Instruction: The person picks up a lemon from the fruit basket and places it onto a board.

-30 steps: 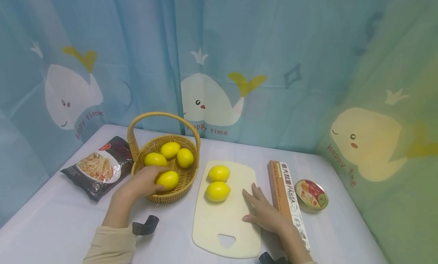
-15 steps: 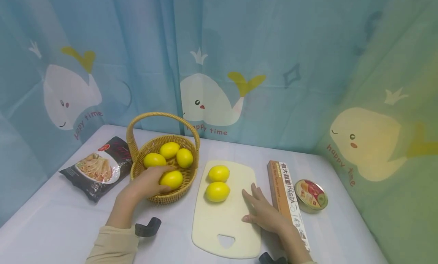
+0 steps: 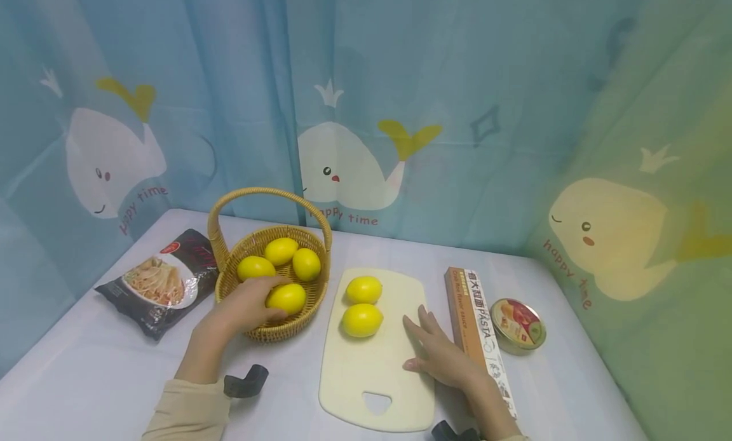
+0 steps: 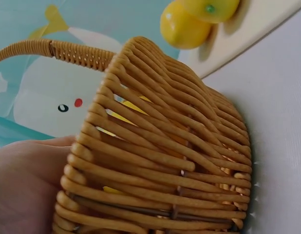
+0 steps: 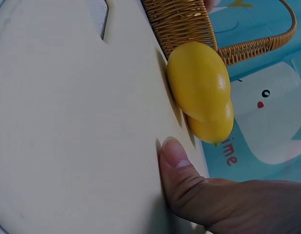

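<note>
My left hand (image 3: 247, 305) reaches over the near left rim of a wicker basket (image 3: 293, 327) and grips a lemon (image 3: 288, 299) inside it. Several other lemons, one of them the lemon (image 3: 306, 264) at the right, lie farther back in the basket. From the left wrist, the basket's woven side (image 4: 155, 161) hides the fingers and most of the fruit. Two more lemons (image 3: 363, 320) lie one behind the other on a cream cutting board (image 3: 372, 365). My right hand (image 3: 440, 355) rests on the board's right edge with fingers spread, its thumb (image 5: 176, 158) apart from the lemons.
A black noodle packet (image 3: 162, 282) lies left of the basket, close to it. Right of the board are a long pasta box (image 3: 477, 326), partly under the right forearm, and a round tin (image 3: 519, 325). A blue curtain (image 3: 457, 60) hangs behind the white table.
My left hand has shifted slightly to the right with the lemon inside the basket, then stayed there. My right hand keeps its place on the board.
</note>
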`<state>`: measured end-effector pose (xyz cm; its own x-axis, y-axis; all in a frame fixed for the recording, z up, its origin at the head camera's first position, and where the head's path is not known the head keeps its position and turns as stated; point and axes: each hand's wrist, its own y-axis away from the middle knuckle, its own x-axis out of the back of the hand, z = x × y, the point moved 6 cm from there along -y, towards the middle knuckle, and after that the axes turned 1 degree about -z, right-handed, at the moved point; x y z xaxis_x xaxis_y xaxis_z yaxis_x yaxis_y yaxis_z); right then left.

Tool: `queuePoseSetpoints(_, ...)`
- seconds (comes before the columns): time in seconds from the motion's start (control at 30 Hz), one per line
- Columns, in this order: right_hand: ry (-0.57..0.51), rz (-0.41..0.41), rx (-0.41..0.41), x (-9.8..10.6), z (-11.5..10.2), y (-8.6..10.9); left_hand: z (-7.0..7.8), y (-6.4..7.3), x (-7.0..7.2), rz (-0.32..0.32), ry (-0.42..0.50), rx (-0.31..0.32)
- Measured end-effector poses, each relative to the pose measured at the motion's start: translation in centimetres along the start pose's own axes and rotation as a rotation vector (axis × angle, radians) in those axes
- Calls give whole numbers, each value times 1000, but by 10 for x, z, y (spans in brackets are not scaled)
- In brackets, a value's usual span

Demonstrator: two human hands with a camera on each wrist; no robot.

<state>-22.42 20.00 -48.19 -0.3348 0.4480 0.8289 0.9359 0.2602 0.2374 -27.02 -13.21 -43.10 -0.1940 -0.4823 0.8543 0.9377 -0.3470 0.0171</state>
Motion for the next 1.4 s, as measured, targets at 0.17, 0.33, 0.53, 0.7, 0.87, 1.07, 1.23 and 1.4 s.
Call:
queuePoseSetpoints(0.17, -9, 4, 17, 1, -1, 0, 6, 1, 5, 18, -10, -20)
queuePoseSetpoints(0.33, -7, 2, 6, 2, -1, -1, 13, 3, 10, 32, -6, -30)
queuePoseSetpoints(0.53, -15, -8, -6, 2, -1, 0, 26, 7, 16, 36, -7, -48)
queuePoseSetpoints(0.7, -30, -6, -13, 2, -1, 1, 43, 11, 20, 38, -5, -68)
queuePoseSetpoints(0.87, -13, -10, -19, 2, -1, 1, 59, 14, 18, 27, 24, -93)
queuePoseSetpoints(1.07, 0, -9, -18, 1, -1, 1, 76, 14, 4, -28, 58, -173)
queuePoseSetpoints(1.23, 10, -11, -15, 0, -1, 0, 88, 13, -6, -76, 60, -224)
queuePoseSetpoints(1.4, 15, -11, -21, -1, -2, 1, 98, 13, -21, -130, 28, -259)
